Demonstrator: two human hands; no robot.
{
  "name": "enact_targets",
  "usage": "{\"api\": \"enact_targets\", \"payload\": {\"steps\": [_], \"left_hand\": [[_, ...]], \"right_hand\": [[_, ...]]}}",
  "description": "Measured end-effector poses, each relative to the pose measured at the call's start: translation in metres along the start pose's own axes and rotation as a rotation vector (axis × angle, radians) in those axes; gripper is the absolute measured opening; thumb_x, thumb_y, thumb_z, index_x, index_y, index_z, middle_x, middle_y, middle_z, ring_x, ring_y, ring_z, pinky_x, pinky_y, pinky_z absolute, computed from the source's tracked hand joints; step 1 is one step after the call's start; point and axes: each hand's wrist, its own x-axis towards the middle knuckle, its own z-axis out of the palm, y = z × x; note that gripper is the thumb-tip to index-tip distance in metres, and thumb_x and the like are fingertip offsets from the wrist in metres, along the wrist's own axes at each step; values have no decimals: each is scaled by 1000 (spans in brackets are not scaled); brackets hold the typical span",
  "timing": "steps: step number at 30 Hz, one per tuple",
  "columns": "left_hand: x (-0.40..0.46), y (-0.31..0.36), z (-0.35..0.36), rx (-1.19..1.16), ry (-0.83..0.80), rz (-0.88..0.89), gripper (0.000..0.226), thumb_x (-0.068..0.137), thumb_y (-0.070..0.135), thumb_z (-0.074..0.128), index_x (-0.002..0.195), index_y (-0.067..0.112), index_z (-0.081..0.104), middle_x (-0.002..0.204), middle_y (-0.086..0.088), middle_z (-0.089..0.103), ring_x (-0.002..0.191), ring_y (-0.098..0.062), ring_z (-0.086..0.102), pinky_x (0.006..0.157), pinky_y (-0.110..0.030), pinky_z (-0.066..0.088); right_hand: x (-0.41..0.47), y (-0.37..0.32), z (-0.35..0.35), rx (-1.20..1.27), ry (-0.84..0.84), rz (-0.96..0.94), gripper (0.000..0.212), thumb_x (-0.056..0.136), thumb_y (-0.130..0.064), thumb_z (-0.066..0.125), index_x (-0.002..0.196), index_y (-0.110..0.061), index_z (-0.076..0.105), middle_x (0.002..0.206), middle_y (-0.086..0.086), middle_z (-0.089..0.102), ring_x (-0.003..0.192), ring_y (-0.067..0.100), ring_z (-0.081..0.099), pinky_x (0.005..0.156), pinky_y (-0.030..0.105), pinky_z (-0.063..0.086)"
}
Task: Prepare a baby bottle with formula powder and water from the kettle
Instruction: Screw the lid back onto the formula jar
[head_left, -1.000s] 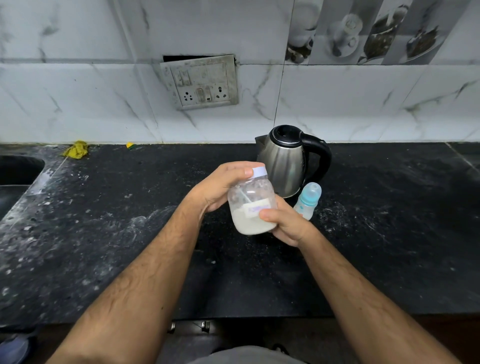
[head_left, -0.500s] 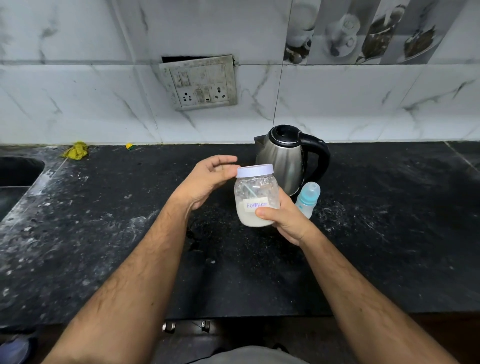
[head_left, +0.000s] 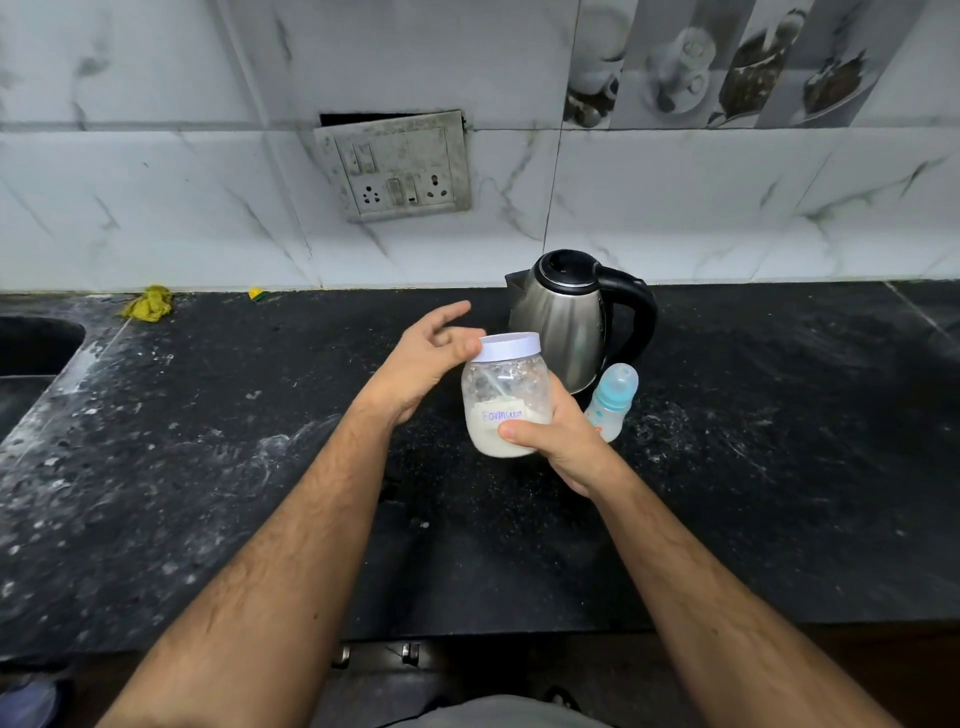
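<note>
My right hand (head_left: 558, 441) grips a clear formula jar (head_left: 501, 400) from the right, holding it upright above the black counter. The jar has a white lid (head_left: 508, 347), a handwritten label, white powder in its lower half and a scoop inside. My left hand (head_left: 423, 358) is beside the lid on the left, fingers spread, thumb touching the lid's edge. A steel kettle (head_left: 563, 325) with a black handle stands just behind the jar. A small baby bottle (head_left: 613, 397) with a teal collar and clear cap stands by the kettle's base, partly hidden by my right hand.
A black stone counter (head_left: 753, 467) runs the width of the view, with a sink (head_left: 31, 348) at the far left. A yellow cloth (head_left: 148, 304) and a small yellow scrap (head_left: 257, 294) lie at the back wall. A socket plate (head_left: 395, 166) hangs on the tiled wall.
My left hand has come off the top of the lid and opened, fingers now spread beside it. The jar has been turned upright and raised slightly in my right hand.
</note>
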Motion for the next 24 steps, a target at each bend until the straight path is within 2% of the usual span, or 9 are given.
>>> {"api": "enact_targets", "payload": {"steps": [2,5,8,11,13,17,19,22,24], "left_hand": [[0,-5,-5,-1,74,4,60,87,16,72,141,12,47,108,-6,74,102,-14,69,113,-48,39],[-5,-2,-1,-33,-30,-35,46,95,22,62,139,14,53,115,-5,71,104,-15,68,112,-45,41],[-2,5,16,57,-107,-57,76,84,48,65,148,14,41,140,-5,57,118,-13,60,111,-39,42],[3,8,30,87,-25,-55,102,64,54,82,149,19,39,134,-4,59,113,-16,65,99,-35,53],[6,7,31,58,-5,-71,100,56,51,83,143,19,47,125,-5,66,103,-18,71,93,-36,56],[6,1,31,-10,-55,-67,70,69,33,79,133,17,57,119,-8,70,98,-19,72,87,-33,57],[4,-2,32,-10,-65,-43,64,70,31,78,130,19,59,118,-7,70,98,-18,72,85,-31,56],[4,-10,32,0,-54,-39,75,69,35,80,138,22,52,121,-8,67,100,-18,71,86,-30,56],[3,-15,32,-6,-54,-68,73,81,36,75,145,23,42,121,-3,64,103,-16,68,90,-29,54]], "right_hand": [[0,1,-3,-16,30,5,85,64,-19,83,139,-14,44,128,10,64,118,24,61,97,37,51],[3,3,-5,-53,94,-1,87,61,-22,85,137,-14,44,127,8,65,116,20,63,94,34,51],[7,6,-2,-129,79,-11,83,63,-20,86,135,-14,44,125,6,66,115,18,64,95,36,53],[10,10,1,-126,89,-3,91,60,-25,86,138,-14,41,130,7,63,119,20,62,102,40,51],[10,12,1,-98,75,7,89,61,-24,85,139,-13,42,130,8,64,120,21,62,102,40,50],[8,12,-4,-80,9,24,82,66,-14,83,138,-10,45,130,14,63,122,31,60,103,43,49],[7,15,-7,-78,2,46,82,65,-14,83,138,-10,45,131,17,62,122,32,59,103,44,49],[6,19,-10,-99,-6,56,81,67,-15,83,139,-12,45,131,14,63,123,30,59,104,44,48],[6,23,-11,-130,0,60,83,68,-15,84,140,-13,43,133,12,62,125,29,58,106,47,47]]}}
